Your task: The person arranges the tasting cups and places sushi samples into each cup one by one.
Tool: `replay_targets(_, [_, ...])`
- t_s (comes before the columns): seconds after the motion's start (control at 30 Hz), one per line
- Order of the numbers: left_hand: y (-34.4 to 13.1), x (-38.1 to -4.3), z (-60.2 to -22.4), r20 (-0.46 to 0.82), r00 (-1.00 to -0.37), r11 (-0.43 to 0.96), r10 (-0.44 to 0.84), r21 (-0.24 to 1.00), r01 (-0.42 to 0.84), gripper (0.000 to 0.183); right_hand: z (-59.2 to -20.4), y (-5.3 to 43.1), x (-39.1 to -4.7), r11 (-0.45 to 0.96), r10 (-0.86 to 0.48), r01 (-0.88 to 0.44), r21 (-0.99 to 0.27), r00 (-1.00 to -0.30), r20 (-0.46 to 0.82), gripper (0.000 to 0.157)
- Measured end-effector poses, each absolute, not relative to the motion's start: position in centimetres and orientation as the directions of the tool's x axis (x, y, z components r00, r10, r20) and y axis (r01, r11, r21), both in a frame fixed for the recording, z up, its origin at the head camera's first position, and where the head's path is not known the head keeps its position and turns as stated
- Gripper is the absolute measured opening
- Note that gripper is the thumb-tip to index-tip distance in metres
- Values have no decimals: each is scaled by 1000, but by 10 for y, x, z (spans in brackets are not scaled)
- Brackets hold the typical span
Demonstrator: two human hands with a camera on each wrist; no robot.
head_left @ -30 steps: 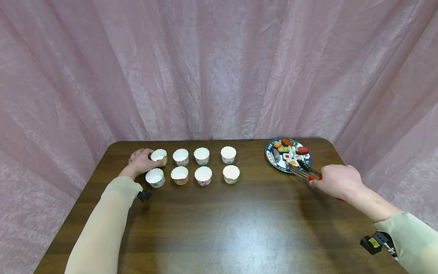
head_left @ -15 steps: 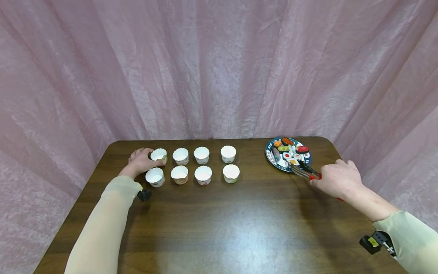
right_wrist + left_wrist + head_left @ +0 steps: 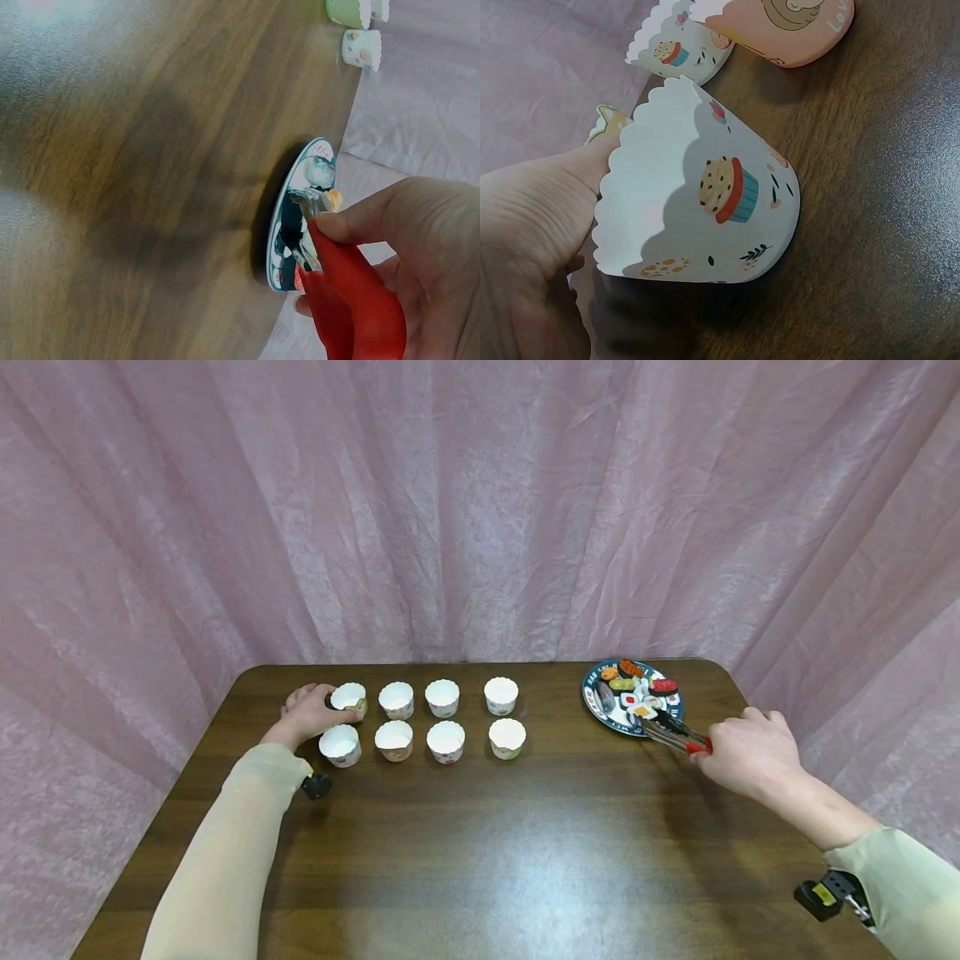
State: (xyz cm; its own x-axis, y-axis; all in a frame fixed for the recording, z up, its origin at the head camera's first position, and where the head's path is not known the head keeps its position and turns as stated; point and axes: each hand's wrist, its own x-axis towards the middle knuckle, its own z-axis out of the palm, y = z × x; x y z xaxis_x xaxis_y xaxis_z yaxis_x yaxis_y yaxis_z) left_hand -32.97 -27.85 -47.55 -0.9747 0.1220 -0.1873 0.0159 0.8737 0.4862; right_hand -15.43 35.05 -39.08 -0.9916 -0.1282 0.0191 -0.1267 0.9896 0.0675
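My left hand [image 3: 311,717] grips the back-left white paper baking cup [image 3: 348,697] at its side, thumb in front. In the left wrist view that cup [image 3: 609,120] is mostly hidden behind my hand, and the front-left cup [image 3: 727,191], printed with a cupcake, stands close by. My right hand [image 3: 752,752] holds metal tongs [image 3: 678,740] by their red handles. The tong arms are spread, with their tips over the near edge of a blue-rimmed round plate [image 3: 590,703], beside a sushi roll [image 3: 642,713] with a yellow centre. Several other sushi pieces lie on the plate.
More baking cups stand upright in two rows, including an orange-toned one [image 3: 394,743] and a green-based one [image 3: 507,741]. The brown wooden table [image 3: 465,843] ends at a pink curtain [image 3: 480,527] behind the cups and plate.
My right hand and the tongs have shifted slightly to the right, back from the plate. My left hand stays on the same baking cup.
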Motion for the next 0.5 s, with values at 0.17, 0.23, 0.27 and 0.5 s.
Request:
replay_targets(0.17, [-279,-331,-476,-185,-976,875,116,484,12,94,-391,355,-154,987,-142,-138,80,-988,55,39])
replay_targets(0.23, [-278,-332,-475,-183,-976,877,115,481,13,95,-391,357,-153,987,-147,-140,83,-986,73,40])
replay_targets(0.27, [-278,-332,-475,-183,-976,877,114,480,12,94,-391,358,-152,986,-149,-142,85,-985,85,40])
replay_targets(0.5, [-279,-332,-475,-174,-979,870,110,492,10,95,-388,363,-152,982,-175,-160,100,-971,165,37])
